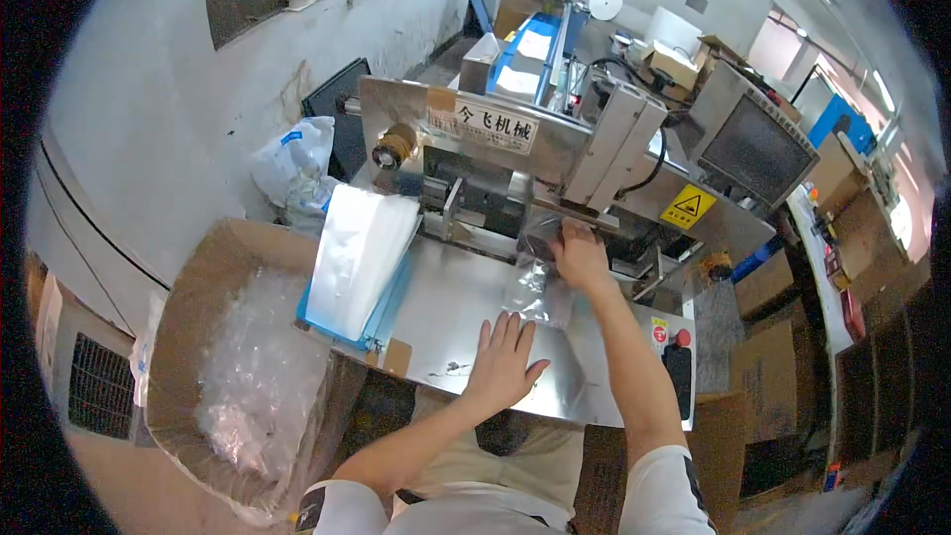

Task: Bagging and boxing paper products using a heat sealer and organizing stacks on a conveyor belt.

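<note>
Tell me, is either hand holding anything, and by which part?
The right hand pinches a clear plastic bag by its far end, at the machine. The left hand rests flat, holding nothing.

I see a dark screen (758,149) at upper right, a yellow triangular warning sticker (688,207) below it, and a white nameplate label (488,125) on the machine front.
</note>
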A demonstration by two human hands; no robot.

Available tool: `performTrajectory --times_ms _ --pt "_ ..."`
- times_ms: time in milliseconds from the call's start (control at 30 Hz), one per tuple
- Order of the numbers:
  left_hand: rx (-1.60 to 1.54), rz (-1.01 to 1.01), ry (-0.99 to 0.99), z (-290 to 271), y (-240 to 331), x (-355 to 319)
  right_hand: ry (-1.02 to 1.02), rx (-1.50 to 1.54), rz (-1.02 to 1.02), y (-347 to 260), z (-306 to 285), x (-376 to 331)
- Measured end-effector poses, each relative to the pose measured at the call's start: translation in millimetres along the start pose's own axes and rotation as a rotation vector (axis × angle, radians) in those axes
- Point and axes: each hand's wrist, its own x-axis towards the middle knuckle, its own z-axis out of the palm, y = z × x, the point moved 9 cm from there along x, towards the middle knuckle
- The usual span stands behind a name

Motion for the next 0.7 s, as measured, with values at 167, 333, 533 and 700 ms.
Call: performTrajectory --times_ms 167,333,533,700 --pt "0.012 -0.008 0.022 -2.5 1.3 -2.4 0.003 -0.051 -0.053 -0.9 -16.9 5.8" --pt "-0.001 -0.043 0.01 0.1 -3.5 -0.3 -0.129 -0.02 0.022 9.8 -7.0 12.4" --pt "-0.125 -0.167 0.08 -4.3 -19.1 -1.0 -0.106 -0.077 -0.04 12.5 -1.9 22.6" --pt "-0.08 -0.157 0.06 -3.3 -17.4 -1.7 -0.152 0.01 -0.039 17.2 -9.1 14.1"
